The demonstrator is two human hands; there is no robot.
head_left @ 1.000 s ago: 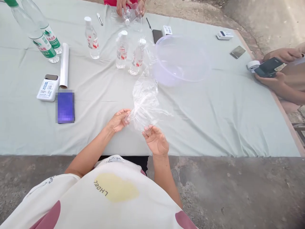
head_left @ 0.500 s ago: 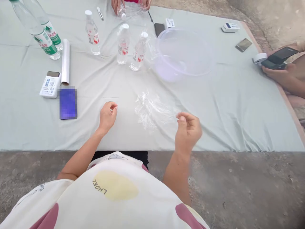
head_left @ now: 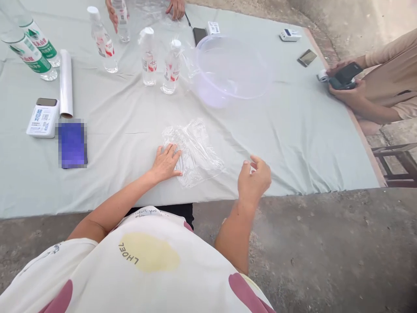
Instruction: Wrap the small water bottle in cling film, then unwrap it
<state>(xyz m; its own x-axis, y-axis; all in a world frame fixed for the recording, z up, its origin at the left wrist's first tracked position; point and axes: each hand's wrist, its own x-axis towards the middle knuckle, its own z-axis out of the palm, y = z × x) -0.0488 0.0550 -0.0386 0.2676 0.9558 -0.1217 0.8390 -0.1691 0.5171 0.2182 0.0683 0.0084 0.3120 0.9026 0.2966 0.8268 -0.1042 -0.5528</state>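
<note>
Centrally in the head view, the left hand (head_left: pixel 167 163) lies palm-down, its grip spread flat on the near-left edge of the crumpled clear plastic film (head_left: pixel 195 150), which lies on the pale green cloth (head_left: pixel 293 143) just in front of the person. The right hand (head_left: pixel 256 178) hovers to the right of the film, apart from it, its grip loosely curled and empty. Beyond the film stand a clear basin (head_left: pixel 231 69) and small water bottles (head_left: pixel 148 56).
</note>
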